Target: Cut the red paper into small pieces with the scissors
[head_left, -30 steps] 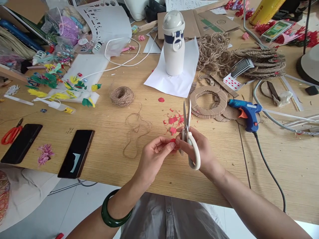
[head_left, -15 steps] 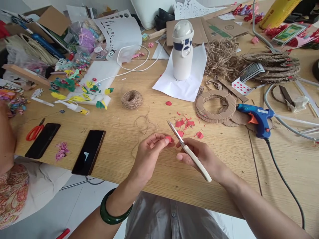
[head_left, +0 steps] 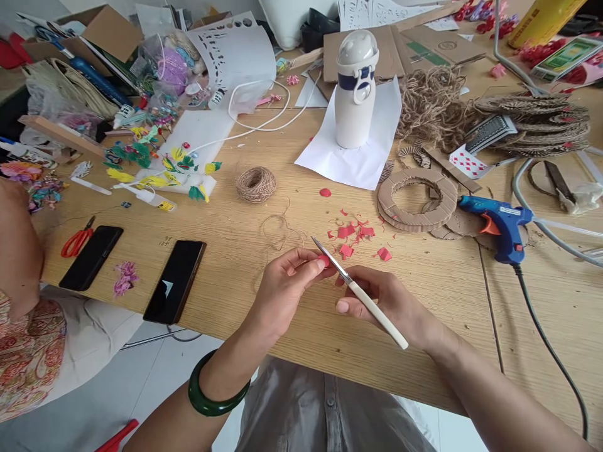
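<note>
Between the thumb and fingers of my left hand (head_left: 287, 282) is a small red paper piece (head_left: 324, 260), partly hidden by the fingertips. My right hand (head_left: 381, 295) grips white-handled scissors (head_left: 377, 311), their blades pointing up and left across the red piece. The blades look nearly closed. Just beyond the hands lie several red paper scraps (head_left: 346, 231) on the wooden table (head_left: 301, 333). A rounded red piece (head_left: 325, 192) rests farther back, apart from the scraps. Loose twine runs by my left hand from a twine ball (head_left: 255, 184).
A white bottle (head_left: 355, 100) stands on white paper behind the scraps. To the right are a cardboard ring (head_left: 417, 199) and a blue glue gun (head_left: 499, 226) with its cord. Two phones (head_left: 174, 280) and orange-handled scissors (head_left: 78, 242) lie left, near another person's arm (head_left: 19, 245).
The scissor blades have closed up and now lie across the red piece. My view has shifted slightly, so the table's contents sit a little farther right.
</note>
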`<state>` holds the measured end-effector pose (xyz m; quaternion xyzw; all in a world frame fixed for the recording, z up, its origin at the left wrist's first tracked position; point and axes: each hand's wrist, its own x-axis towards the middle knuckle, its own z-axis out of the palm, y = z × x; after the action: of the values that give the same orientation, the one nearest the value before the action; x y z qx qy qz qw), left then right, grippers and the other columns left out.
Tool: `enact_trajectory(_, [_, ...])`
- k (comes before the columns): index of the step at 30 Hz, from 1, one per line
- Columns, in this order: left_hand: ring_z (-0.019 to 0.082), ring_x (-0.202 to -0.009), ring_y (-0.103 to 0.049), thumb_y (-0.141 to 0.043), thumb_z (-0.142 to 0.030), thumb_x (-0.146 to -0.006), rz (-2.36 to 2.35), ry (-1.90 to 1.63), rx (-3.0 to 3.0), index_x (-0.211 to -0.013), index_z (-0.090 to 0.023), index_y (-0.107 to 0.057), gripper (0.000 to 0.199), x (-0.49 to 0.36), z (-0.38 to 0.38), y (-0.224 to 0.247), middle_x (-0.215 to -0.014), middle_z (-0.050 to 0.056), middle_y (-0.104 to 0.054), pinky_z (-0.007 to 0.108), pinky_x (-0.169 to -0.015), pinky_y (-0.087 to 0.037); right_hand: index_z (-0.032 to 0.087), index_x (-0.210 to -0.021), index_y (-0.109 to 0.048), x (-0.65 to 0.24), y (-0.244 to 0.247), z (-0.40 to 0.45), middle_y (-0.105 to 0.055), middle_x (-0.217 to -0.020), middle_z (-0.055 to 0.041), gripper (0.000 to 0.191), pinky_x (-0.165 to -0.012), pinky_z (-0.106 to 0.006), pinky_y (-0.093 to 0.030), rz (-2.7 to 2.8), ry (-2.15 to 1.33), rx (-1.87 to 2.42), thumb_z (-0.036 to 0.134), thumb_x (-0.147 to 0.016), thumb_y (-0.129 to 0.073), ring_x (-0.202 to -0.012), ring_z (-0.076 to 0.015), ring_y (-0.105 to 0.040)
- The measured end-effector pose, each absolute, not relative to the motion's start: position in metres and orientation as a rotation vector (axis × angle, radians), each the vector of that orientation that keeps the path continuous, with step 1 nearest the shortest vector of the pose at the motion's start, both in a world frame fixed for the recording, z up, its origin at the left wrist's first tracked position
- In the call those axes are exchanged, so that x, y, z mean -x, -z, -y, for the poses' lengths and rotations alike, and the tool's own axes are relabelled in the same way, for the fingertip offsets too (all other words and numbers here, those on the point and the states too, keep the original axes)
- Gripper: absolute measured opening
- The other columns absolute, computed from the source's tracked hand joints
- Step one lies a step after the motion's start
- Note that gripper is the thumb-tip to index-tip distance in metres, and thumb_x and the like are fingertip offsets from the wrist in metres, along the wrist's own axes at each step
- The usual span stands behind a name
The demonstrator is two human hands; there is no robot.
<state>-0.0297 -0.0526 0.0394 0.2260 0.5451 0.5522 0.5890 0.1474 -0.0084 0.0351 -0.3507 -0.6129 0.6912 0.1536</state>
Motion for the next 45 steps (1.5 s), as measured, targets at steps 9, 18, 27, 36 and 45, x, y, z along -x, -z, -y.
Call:
enact_trajectory(9, [0.017,-0.088,-0.069,-0.077,-0.023,-0.072,-1.257,-1.22,-0.537,-0.073,-0.015,-0.072,0.009,0.0351,0.0525,-0.0419,-0.083,0.002,-0.073,0.035,-0.095,-0.052,0.016,-0.084,-0.063,-0.1462,-0.0363,0.0075,-0.055,-0.071,0.0004,0.04,-0.058,-0.026,-0.039,1.758,-1.957,1.017,0.052,-0.074,-0.077,-0.067,-0.0147,-0.049])
enact_trajectory(18, [0.017,-0.087,-0.069,-0.076,-0.022,-0.073,-1.279,-1.198,-0.553,-0.075,-0.015,-0.072,0.009,0.0364,0.0525,-0.0415,-0.084,0.003,-0.073,0.036,-0.093,-0.053,0.016,-0.081,-0.065,-0.1466,-0.0354,0.0072,-0.059,-0.072,-0.0011,0.041,-0.056,-0.026,-0.039,1.814,-1.908,1.051,0.055,-0.073,-0.076,-0.065,-0.0148,-0.05])
enact_trajectory(27, [0.016,-0.085,-0.069,-0.078,-0.021,-0.071,-1.273,-1.201,-0.517,-0.072,-0.014,-0.071,0.01,0.0366,0.0512,-0.0414,-0.081,0.002,-0.073,0.032,-0.091,-0.053,0.017,-0.077,-0.052,-0.146,-0.0345,0.0069,-0.053,-0.073,0.0009,0.04,-0.058,-0.027,-0.034,1.784,-1.996,1.028,0.05,-0.076,-0.076,-0.066,-0.0135,-0.045])
enact_trajectory(36, [0.017,-0.086,-0.068,-0.076,-0.025,-0.074,-1.304,-1.147,-0.587,-0.075,-0.015,-0.071,0.012,0.0378,0.0527,-0.0419,-0.082,0.003,-0.074,0.033,-0.089,-0.052,0.016,-0.088,-0.055,-0.1485,-0.0352,0.0062,-0.039,-0.069,0.0054,0.038,-0.056,-0.026,-0.027,1.828,-2.009,0.995,0.046,-0.078,-0.076,-0.064,-0.0113,-0.034])
enact_trajectory(45, [0.017,-0.084,-0.067,-0.076,-0.025,-0.074,-1.306,-1.141,-0.608,-0.075,-0.015,-0.071,0.012,0.038,0.0509,-0.0412,-0.081,0.003,-0.074,0.034,-0.088,-0.051,0.015,-0.091,-0.059,-0.1478,-0.0325,0.0077,-0.043,-0.072,0.0037,0.038,-0.057,-0.026,-0.028,1.854,-1.986,1.007,0.046,-0.079,-0.075,-0.066,-0.0124,-0.038])
